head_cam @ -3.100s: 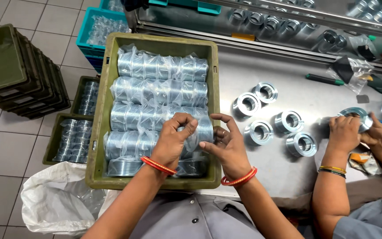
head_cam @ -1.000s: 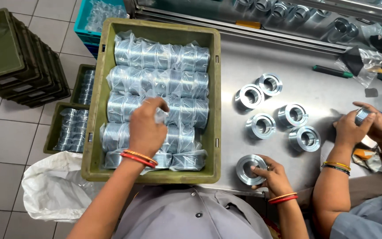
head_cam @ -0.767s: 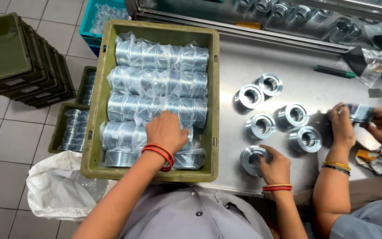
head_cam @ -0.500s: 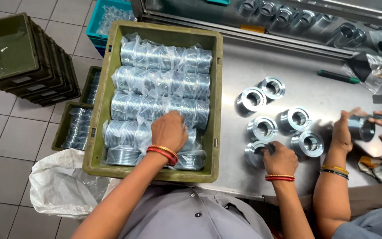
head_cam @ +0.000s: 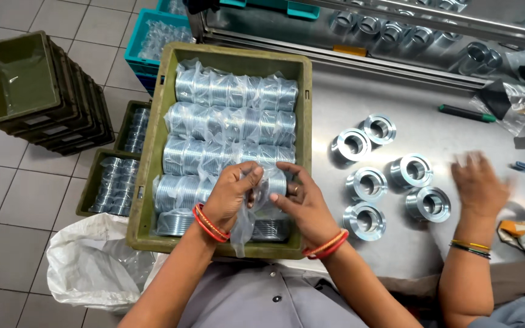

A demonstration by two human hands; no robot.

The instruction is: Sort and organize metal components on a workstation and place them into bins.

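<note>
Both my hands meet over the near end of an olive green crate (head_cam: 148, 152). My left hand (head_cam: 231, 195) and my right hand (head_cam: 302, 205) together grip a shiny metal ring (head_cam: 273, 182) wrapped in a clear plastic bag (head_cam: 242, 226), whose loose end hangs down between my wrists. Beneath them the crate holds rows of bagged metal rings (head_cam: 229, 124). To the right, several bare metal rings (head_cam: 367, 183) stand on the steel table (head_cam: 335, 91).
A co-worker's hand (head_cam: 478, 185), blurred, hovers over the table at the right. Stacked olive crates (head_cam: 25, 91), a teal crate (head_cam: 153, 36), low floor crates with rings (head_cam: 113, 182) and a white sack (head_cam: 89, 261) lie left. A green-handled tool (head_cam: 462, 113) lies far right.
My right hand left the ring on the table and came over the crate; both hands now hold a bagged ring. The co-worker's hand has moved off its ring and is blurred.
</note>
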